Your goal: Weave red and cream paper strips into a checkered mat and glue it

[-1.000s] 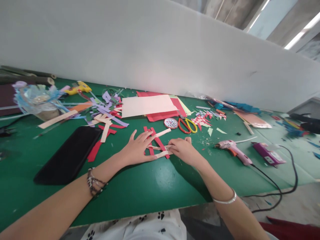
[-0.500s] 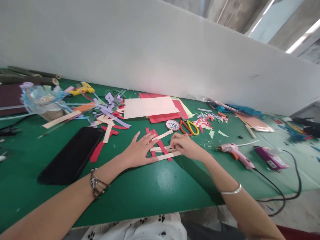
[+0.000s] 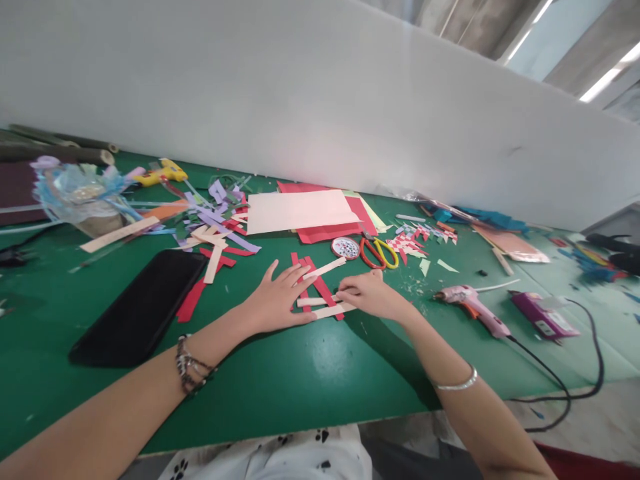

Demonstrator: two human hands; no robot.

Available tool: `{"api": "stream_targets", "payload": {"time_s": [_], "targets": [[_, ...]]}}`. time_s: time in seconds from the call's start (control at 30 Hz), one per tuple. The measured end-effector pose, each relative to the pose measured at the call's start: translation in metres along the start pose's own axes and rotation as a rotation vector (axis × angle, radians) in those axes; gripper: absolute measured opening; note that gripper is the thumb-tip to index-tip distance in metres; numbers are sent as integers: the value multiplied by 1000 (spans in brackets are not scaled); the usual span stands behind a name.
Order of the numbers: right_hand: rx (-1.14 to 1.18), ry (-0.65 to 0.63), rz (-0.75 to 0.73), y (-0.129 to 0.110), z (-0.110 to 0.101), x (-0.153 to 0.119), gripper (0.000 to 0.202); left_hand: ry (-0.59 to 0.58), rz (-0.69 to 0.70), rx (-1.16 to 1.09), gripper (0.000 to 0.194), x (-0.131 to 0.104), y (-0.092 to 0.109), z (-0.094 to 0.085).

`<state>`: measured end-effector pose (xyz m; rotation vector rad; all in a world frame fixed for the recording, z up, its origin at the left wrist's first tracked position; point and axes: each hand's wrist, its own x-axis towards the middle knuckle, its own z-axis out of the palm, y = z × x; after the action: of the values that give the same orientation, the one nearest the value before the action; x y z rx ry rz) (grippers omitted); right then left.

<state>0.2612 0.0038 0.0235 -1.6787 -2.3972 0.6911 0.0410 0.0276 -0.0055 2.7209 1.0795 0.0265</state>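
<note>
My left hand lies flat with its fingers spread, pressing on the left side of a small weave of paper strips. Two red paper strips stand slantwise there, crossed by cream strips such as the upper one and the lowest one. Thumb and fingers of my right hand are pinched at the right end of the middle cream paper strip; the fingers partly hide that end. Just beyond the weave lie scissors with red and yellow handles, beside a round dish of small pieces.
Cream and red sheets lie at the back. A flat black object and loose strips are on the left. Rightward are a pink glue gun, a purple box and a cable. A yellow glue gun lies back left.
My right hand has shifted slightly, its fingers closing lower over the middle cream strip, which has slid a little left and down. My left hand stays flat on the strips.
</note>
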Motion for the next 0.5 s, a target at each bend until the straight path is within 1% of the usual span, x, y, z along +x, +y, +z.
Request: {"api": "stream_targets", "payload": {"time_s": [0.1,0.2,0.4,0.5], "targets": [[-20,-9,20,0,1,0,22,-12,-12,7,74,0,0,0],[-3,16,46,3,4,1,19,-12,-12,18,74,0,0,1],[44,77,-7,3,1,2,14,-13,-7,16,73,0,0,0],[45,56,-2,1,-4,2,16,-28,-11,22,74,0,1,-1]]}}
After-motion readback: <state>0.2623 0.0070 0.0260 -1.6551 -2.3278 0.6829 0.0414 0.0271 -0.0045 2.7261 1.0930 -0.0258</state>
